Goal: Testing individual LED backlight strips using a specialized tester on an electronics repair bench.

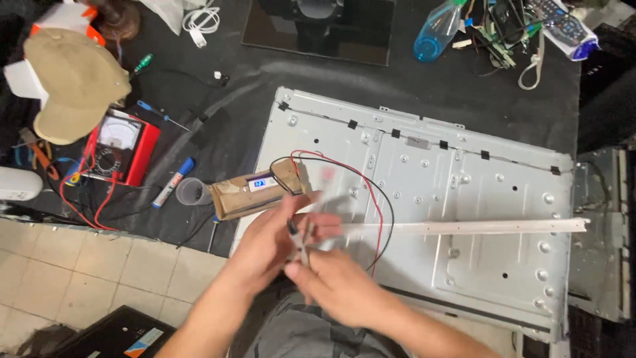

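A large grey metal back panel (464, 172) lies on a dark table. A long white light strip (464, 227) stretches across it from my hands to the right edge. My left hand (268, 242) pinches a thin dark-tipped probe (295, 233) at the strip's left end. My right hand (334, 282), just below it, grips the same cluster of probes and strip end; motion blur hides the exact hold. Red and black wires (383, 212) loop from the probes back to a small tester wrapped in brown tape with a blue display (255, 189).
A red analogue multimeter (118, 147), a tan cap (76, 79), a blue marker (173, 180) and a small cup (189, 192) sit left of the panel. A blue spray bottle (437, 30) and tangled cables (510, 33) lie at the back. Tiled floor (99, 265) shows lower left.
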